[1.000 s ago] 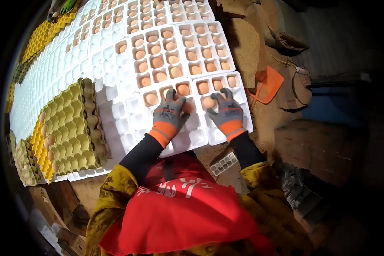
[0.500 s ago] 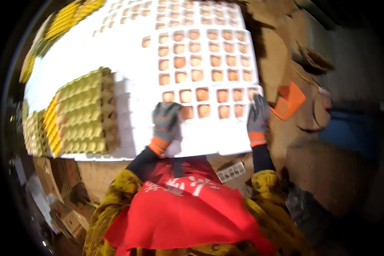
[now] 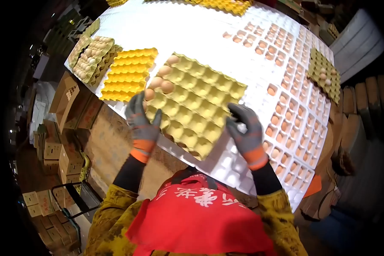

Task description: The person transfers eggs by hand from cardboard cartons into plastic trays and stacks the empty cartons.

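Observation:
A greenish pulp egg tray [image 3: 196,102], seemingly on top of a stack, lies in front of me. Several brown eggs [image 3: 167,87] sit along its left side, and its other cups hold nothing. My left hand [image 3: 143,121], in a grey and orange glove, is at the tray's near left corner beside an egg, thumb and fingers apart. At the right edge is my right hand [image 3: 246,132], gloved alike, its fingers curved with a gap to the thumb. Whether either hand touches the tray I cannot tell. White foam trays [image 3: 281,138] filled with eggs stand to the right.
A yellow tray [image 3: 130,74] lies to the left, with stacked egg-filled trays [image 3: 91,59] beyond it. Another pulp tray [image 3: 324,74] with a few eggs rests on the foam trays at far right. Cardboard boxes [image 3: 70,160] are on the floor at left.
My view has turned left. Both hands have left the white foam tray and are now at either side of the greenish egg tray.

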`<control>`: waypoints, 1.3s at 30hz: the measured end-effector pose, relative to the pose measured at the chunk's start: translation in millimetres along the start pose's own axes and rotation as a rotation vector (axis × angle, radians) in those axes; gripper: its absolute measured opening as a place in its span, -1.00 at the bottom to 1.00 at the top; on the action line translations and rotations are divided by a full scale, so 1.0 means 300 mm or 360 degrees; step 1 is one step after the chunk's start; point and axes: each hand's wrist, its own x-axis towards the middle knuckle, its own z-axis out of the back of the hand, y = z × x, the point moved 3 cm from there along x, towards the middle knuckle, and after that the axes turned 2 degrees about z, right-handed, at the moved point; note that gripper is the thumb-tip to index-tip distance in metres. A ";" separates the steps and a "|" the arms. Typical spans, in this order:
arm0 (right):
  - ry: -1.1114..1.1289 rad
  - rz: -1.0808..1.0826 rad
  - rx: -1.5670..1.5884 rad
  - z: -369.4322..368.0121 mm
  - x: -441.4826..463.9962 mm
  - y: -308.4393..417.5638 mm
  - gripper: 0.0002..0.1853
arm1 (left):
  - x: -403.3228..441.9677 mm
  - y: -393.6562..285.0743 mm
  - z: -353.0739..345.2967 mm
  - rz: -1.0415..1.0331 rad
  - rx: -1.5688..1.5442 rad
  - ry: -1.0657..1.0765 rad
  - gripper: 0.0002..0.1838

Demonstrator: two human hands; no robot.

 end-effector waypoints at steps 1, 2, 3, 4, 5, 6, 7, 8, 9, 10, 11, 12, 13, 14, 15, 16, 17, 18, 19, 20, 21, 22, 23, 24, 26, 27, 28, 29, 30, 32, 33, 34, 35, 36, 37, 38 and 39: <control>0.0138 0.0025 0.0028 -0.108 0.101 0.071 -0.62 | 0.029 0.108 0.010 0.0012 0.0088 0.0138 -0.20; 0.0187 0.0216 -0.0021 -0.225 0.182 0.091 -0.62 | 0.041 0.169 0.019 0.0063 0.0180 0.0192 -0.26; 0.0286 0.0292 -0.0036 -0.325 0.259 0.140 -0.61 | 0.048 0.226 0.003 0.0114 0.0138 0.0373 -0.33; 0.0266 0.0447 -0.0219 -0.432 0.315 0.150 -0.59 | 0.049 0.275 -0.017 0.0166 0.0093 0.0558 -0.40; 0.0275 0.0475 -0.0306 -0.533 0.361 0.153 -0.57 | 0.068 0.262 -0.008 0.0090 0.0211 0.0504 -0.51; 0.0393 0.0419 -0.0497 -0.601 0.399 0.180 -0.60 | 0.083 0.271 -0.014 0.0026 0.0217 0.0551 -0.50; 0.0482 0.0419 -0.0787 -0.673 0.426 0.180 -0.59 | 0.100 0.278 -0.020 0.0058 0.0239 0.0619 -0.51; 0.0576 0.0411 -0.1078 -0.734 0.450 0.175 -0.59 | 0.110 0.284 -0.024 0.0091 0.0259 0.0697 -0.52; 0.0743 0.0326 -0.1234 -0.780 0.477 0.157 -0.60 | 0.120 0.292 -0.025 0.0090 0.0240 0.0694 -0.54; 0.0755 0.0313 -0.1192 -0.798 0.484 0.145 -0.63 | 0.127 0.316 -0.022 0.0125 0.0053 0.0693 -0.55; 0.0766 0.0301 -0.1151 -0.795 0.501 0.149 -0.65 | 0.134 0.344 -0.018 0.0160 -0.0134 0.0688 -0.55; 0.0778 0.0285 -0.1108 -0.783 0.511 0.145 -0.67 | 0.137 0.367 -0.011 0.0195 -0.0320 0.0682 -0.56; 0.0738 0.0043 -0.0612 -0.750 0.519 0.117 -0.68 | 0.139 0.399 0.000 0.0562 -0.0807 0.0703 -0.56; 0.0672 -0.0190 -0.0118 -0.702 0.534 0.085 -0.69 | 0.130 0.451 -0.014 0.0914 -0.1457 0.0778 -0.58; 0.0562 -0.0508 0.0317 -0.646 0.549 0.064 -0.71 | 0.142 0.501 -0.018 0.1066 -0.1827 0.0717 -0.58; 0.0442 -0.0825 0.0753 -0.600 0.550 0.048 -0.74 | 0.152 0.533 -0.022 0.1221 -0.2194 0.0644 -0.57; 0.0312 -0.0884 0.1094 -0.576 0.544 0.040 -0.74 | 0.175 0.509 -0.001 0.1465 -0.2594 0.0491 -0.55; 0.0176 -0.0938 0.1436 -0.559 0.540 0.031 -0.74 | 0.195 0.524 0.003 0.1375 -0.2965 0.0621 -0.58; 0.0211 -0.0745 0.1409 -0.547 0.548 0.023 -0.69 | 0.195 0.536 -0.012 0.1156 -0.2592 0.0668 -0.59; 0.0318 -0.0792 0.1042 -0.560 0.556 0.045 -0.66 | 0.203 0.542 -0.028 0.0929 -0.2218 0.0710 -0.59; 0.0416 -0.0827 0.0673 -0.583 0.574 0.091 -0.62 | 0.243 0.512 -0.021 0.1024 -0.1972 0.0979 -0.57; 0.0505 -0.0854 0.0301 -0.611 0.588 0.116 -0.58 | 0.279 0.465 -0.014 0.1103 -0.1711 0.1236 -0.54; 0.0536 -0.0068 -0.0589 -0.658 0.596 0.094 -0.46 | 0.262 0.422 -0.061 0.0077 -0.1099 0.0692 -0.45; 0.0604 0.0018 -0.0991 -0.701 0.592 0.122 -0.49 | 0.288 0.353 -0.029 -0.0037 -0.0823 0.0952 -0.46; 0.0645 -0.0022 -0.1330 -0.764 0.601 0.084 -0.49 | 0.290 0.316 -0.064 -0.0566 -0.0317 0.0887 -0.53; 0.0612 -0.0192 -0.0905 -0.755 0.612 0.051 -0.48 | 0.303 0.316 -0.078 -0.0602 -0.0294 0.0965 -0.55; 0.0577 -0.0354 -0.0477 -0.730 0.619 0.017 -0.46 | 0.312 0.318 -0.089 -0.0632 -0.0271 0.1045 -0.57; 0.0540 -0.0505 -0.0046 -0.698 0.620 -0.011 -0.45 | 0.316 0.321 -0.095 -0.0653 -0.0247 0.1124 -0.59; 0.0528 -0.0782 0.0446 -0.637 0.623 -0.010 -0.47 | 0.327 0.324 -0.083 -0.0635 -0.0320 0.1152 -0.59; 0.0086 -0.0903 0.1086 -0.553 0.625 -0.006 -0.56 | 0.355 0.327 -0.054 -0.0599 -0.0467 0.1201 -0.60; 0.0076 -0.0884 0.1122 -0.525 0.640 0.000 -0.58 | 0.357 0.328 -0.058 -0.0608 -0.0438 0.1184 -0.60; 0.0059 -0.0873 0.1157 -0.507 0.656 -0.001 -0.60 | 0.356 0.327 -0.064 -0.0623 -0.0413 0.1176 -0.60; 0.0241 -0.0690 0.0855 -0.518 0.683 -0.033 -0.64 | 0.355 0.325 -0.070 -0.0642 -0.0386 0.1167 -0.61; 0.0377 -0.0596 0.0300 -0.543 0.709 -0.029 -0.57 | 0.355 0.324 -0.073 -0.0647 -0.0424 0.1102 -0.60; 0.0396 -0.0262 -0.0415 -0.576 0.727 -0.009 -0.57 | 0.356 0.326 -0.076 -0.0653 -0.0459 0.1033 -0.60; 0.0399 0.0080 -0.1124 -0.619 0.737 0.015 -0.56 | 0.355 0.330 -0.077 -0.0660 -0.0492 0.0967 -0.60; 0.0648 0.0026 -0.1421 -0.667 0.744 0.021 -0.53 | 0.353 0.345 -0.078 -0.0543 -0.0623 0.0919 -0.55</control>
